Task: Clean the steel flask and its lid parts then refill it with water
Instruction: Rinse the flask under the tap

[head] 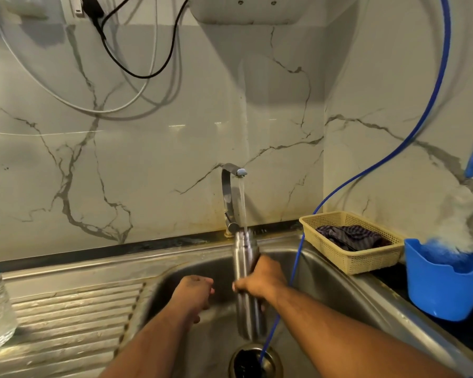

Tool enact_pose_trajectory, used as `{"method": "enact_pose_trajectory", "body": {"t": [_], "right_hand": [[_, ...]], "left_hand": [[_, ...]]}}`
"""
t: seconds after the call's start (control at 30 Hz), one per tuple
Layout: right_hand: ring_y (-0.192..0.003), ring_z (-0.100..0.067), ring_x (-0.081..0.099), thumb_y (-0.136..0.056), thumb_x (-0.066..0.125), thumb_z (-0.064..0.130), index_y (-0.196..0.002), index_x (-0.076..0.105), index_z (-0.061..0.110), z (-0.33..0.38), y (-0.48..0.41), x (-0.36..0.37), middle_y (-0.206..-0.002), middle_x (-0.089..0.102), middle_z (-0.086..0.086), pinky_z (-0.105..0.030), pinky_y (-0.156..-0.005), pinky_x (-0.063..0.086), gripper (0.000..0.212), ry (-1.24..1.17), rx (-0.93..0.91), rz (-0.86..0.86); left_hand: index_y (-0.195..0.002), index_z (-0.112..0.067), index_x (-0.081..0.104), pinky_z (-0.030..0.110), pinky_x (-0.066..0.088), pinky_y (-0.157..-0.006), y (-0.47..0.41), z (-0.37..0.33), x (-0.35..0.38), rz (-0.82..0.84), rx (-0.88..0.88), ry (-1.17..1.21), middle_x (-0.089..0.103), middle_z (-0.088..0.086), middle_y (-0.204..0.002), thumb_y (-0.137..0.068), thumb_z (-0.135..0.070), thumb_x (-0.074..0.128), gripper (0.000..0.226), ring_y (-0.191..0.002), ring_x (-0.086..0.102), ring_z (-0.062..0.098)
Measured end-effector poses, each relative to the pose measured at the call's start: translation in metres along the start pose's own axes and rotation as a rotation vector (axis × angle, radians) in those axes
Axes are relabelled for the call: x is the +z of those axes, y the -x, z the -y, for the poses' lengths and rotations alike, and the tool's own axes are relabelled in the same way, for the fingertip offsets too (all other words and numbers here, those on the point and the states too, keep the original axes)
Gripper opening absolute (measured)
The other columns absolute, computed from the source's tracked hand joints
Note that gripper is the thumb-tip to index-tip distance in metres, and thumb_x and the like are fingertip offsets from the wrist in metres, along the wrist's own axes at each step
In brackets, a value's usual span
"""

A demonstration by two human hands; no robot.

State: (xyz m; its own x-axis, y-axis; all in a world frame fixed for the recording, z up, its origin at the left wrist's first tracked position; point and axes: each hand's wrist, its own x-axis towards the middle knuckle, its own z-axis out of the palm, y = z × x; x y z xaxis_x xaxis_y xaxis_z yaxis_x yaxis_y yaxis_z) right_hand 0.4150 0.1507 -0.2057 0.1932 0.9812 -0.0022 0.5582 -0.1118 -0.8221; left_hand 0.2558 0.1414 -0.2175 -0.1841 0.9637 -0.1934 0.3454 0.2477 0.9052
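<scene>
Right hand point(260, 279) grips flask point(243, 257) under running tap point(228, 192) | left hand point(194, 293) loosely curled, seemingly empty

The steel flask point(245, 257) is held upright by the right hand point(260, 279), gripped round its middle, with its top placed under the water stream point(242, 203) from the tap point(227, 192). The left hand point(194, 293) is positioned just beside the flask, fingers loosely curled, nothing held. Both are located over the sink point(325, 274), where a blue hose point(446, 36) is routed into the drain point(246, 361). A yellow basket point(363, 260) containing a dark cloth point(350, 237) is set at right, near a blue tub point(443, 293).
</scene>
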Motion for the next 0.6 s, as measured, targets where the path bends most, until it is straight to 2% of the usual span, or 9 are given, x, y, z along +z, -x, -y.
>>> {"method": "enact_pose_trajectory", "body": {"t": [0.07,0.13,0.17,0.23,0.3,0.37,0.43,0.53,0.6], "right_hand": [[-0.097,-0.022,0.07,-0.069,0.093,0.028,-0.124,0.055,0.023,-0.001,0.001,0.002,-0.116,0.067,-0.002,-0.039,-0.07,0.065,0.067,-0.042,0.014,0.071],[-0.093,-0.017,0.067,-0.07,0.093,0.023,-0.126,0.051,0.027,0.0,-0.001,0.001,-0.112,0.065,0.004,-0.04,-0.068,0.065,0.07,-0.311,-0.042,0.114],[-0.095,-0.018,0.067,-0.071,0.092,0.019,-0.127,0.05,0.028,0.003,0.0,-0.002,-0.113,0.065,0.003,-0.044,-0.07,0.065,0.071,-0.478,-0.063,0.151],[-0.1,-0.025,0.069,-0.072,0.091,0.014,-0.126,0.049,0.027,0.008,0.002,-0.005,-0.118,0.065,-0.004,-0.054,-0.073,0.063,0.069,-0.742,-0.053,0.221],[-0.103,-0.03,0.069,-0.074,0.089,0.018,-0.128,0.05,0.024,0.009,0.002,-0.004,-0.122,0.065,-0.01,-0.058,-0.074,0.062,0.066,-0.845,-0.006,0.254],[-0.106,-0.033,0.067,-0.08,0.081,0.043,-0.13,0.05,0.021,0.009,0.0,-0.007,-0.125,0.063,-0.015,-0.055,-0.075,0.063,0.062,-0.934,0.09,0.222],[-0.107,-0.037,0.065,-0.089,0.063,0.064,-0.127,0.047,0.023,0.008,-0.007,-0.018,-0.124,0.061,-0.019,-0.054,-0.075,0.063,0.058,-1.037,0.198,0.085],[-0.101,-0.037,0.065,-0.099,0.047,0.063,-0.123,0.047,0.019,-0.007,-0.018,-0.033,-0.111,0.06,-0.021,-0.049,-0.08,0.062,0.05,-0.984,0.339,-0.078],[-0.1,-0.038,0.067,-0.102,0.047,0.056,-0.125,0.053,0.006,-0.02,-0.02,-0.031,-0.109,0.063,-0.024,-0.048,-0.084,0.061,0.055,-0.879,0.46,0.061]], "left_hand": [[-0.106,-0.013,0.064,0.04,0.047,-0.08,0.0,0.001,-0.003,0.033,-0.051,-0.023,0.067,0.015,-0.114,-0.107,-0.03,0.045,0.026,-0.088,0.061,0.027],[-0.125,-0.017,0.058,0.042,0.052,-0.079,0.0,0.006,-0.008,0.096,-0.145,-0.035,0.065,0.014,-0.116,-0.105,-0.054,0.038,0.047,-0.094,0.063,0.03],[-0.128,-0.02,0.056,0.043,0.054,-0.077,-0.001,0.008,-0.012,0.129,-0.196,0.004,0.065,0.016,-0.117,-0.101,-0.067,0.034,0.058,-0.097,0.064,0.034],[-0.126,-0.018,0.059,0.047,0.057,-0.073,-0.008,0.008,-0.018,0.207,-0.303,0.275,0.064,0.023,-0.12,-0.091,-0.081,0.035,0.076,-0.101,0.065,0.043],[-0.122,-0.014,0.061,0.05,0.058,-0.077,-0.007,0.002,-0.026,0.295,-0.331,0.559,0.062,0.028,-0.122,-0.091,-0.075,0.044,0.07,-0.1,0.066,0.045],[-0.125,-0.011,0.06,0.047,0.058,-0.078,-0.005,-0.004,-0.032,0.299,-0.285,0.666,0.062,0.028,-0.12,-0.091,-0.057,0.061,0.057,-0.095,0.066,0.041],[-0.125,-0.009,0.059,0.044,0.059,-0.08,-0.005,-0.007,-0.032,0.201,-0.16,0.653,0.061,0.026,-0.119,-0.085,-0.051,0.072,0.06,-0.099,0.066,0.039],[-0.119,-0.014,0.062,0.044,0.06,-0.088,0.005,-0.019,-0.026,-0.051,0.109,0.474,0.064,0.015,-0.114,-0.073,-0.06,0.075,0.066,-0.105,0.065,0.036],[-0.127,-0.022,0.062,0.043,0.059,-0.091,0.012,-0.026,-0.026,-0.184,0.304,0.36,0.064,0.004,-0.117,-0.067,-0.065,0.075,0.076,-0.107,0.063,0.027]]}}
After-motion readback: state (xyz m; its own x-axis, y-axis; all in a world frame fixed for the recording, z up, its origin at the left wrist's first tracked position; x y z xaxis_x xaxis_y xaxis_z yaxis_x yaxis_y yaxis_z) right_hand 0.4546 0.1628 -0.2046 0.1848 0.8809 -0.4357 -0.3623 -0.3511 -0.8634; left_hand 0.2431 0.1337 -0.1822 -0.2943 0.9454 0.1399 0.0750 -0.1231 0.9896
